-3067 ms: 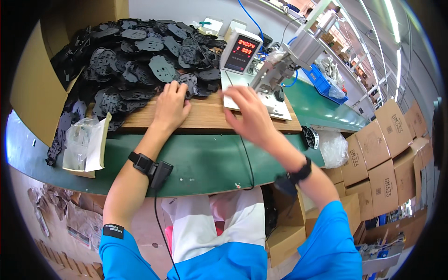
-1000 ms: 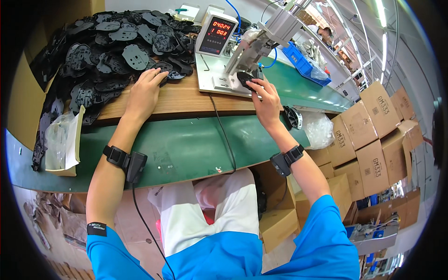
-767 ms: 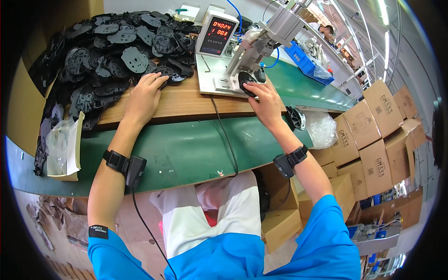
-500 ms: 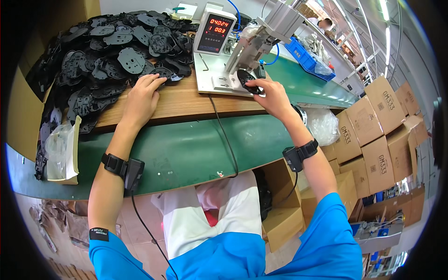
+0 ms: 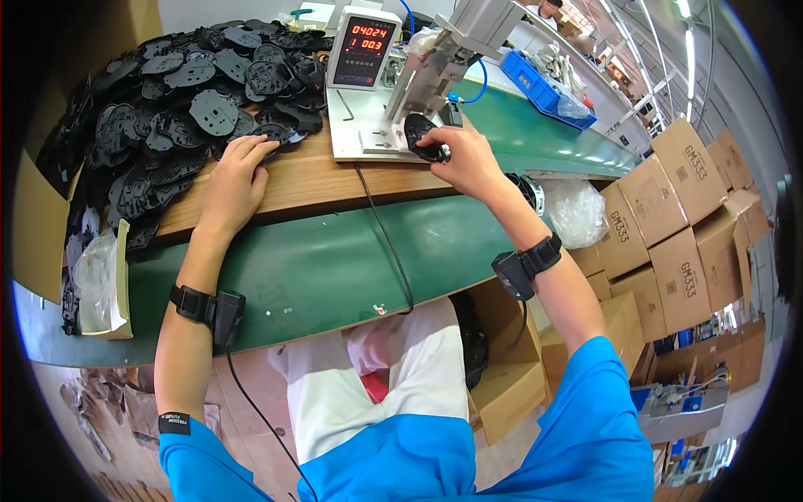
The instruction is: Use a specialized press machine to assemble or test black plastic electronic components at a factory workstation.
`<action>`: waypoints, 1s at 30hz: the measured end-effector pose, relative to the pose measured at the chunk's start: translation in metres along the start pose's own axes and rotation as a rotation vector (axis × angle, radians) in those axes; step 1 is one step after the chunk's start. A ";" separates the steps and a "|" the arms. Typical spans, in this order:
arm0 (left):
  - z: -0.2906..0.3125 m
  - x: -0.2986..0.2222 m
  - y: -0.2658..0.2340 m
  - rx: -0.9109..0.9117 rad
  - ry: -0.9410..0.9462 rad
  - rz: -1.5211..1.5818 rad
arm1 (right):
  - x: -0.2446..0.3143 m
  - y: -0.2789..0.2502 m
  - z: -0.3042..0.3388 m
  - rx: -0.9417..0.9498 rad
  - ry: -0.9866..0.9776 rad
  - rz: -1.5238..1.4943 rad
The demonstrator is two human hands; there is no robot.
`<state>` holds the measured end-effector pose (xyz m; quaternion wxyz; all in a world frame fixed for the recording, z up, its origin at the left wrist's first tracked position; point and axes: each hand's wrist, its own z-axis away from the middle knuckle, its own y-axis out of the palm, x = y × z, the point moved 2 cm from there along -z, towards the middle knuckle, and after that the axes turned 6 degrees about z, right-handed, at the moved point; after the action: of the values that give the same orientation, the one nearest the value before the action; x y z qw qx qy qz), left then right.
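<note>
1. Right now, the black oval plastic part [image 5: 417, 134] is at the front right of the pale metal base plate [image 5: 347, 138], by the foot of the silver metal machine [image 5: 412, 88]; whether it touches either, I cannot tell.
2. The bare right hand [image 5: 468, 161] is much the nearer: its grip is pinched closed on the part's right edge, thumb below and fingers above.
3. From that grip the part lies to the left and slightly away — its long axis slanting from upper left to lower right.
4. The bare left hand [image 5: 234, 188] is well apart, over the brown wooden board [image 5: 309, 180] on the green counter [image 5: 335, 251].
5. Its fingers are loosely bent at the edge of the heap of black and grey plastic parts [image 5: 167, 130] — whether they hold one, I cannot tell.
</note>
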<state>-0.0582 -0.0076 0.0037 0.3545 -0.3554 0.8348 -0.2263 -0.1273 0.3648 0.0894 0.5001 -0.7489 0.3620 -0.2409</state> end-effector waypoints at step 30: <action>-0.001 -0.037 0.001 0.041 0.213 0.164 | 0.003 -0.003 -0.004 0.062 0.121 0.001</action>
<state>-0.0409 0.0214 0.0199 0.2885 -0.2526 0.8891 -0.2499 -0.1271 0.3608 0.0932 0.5005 -0.7168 0.3845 -0.2965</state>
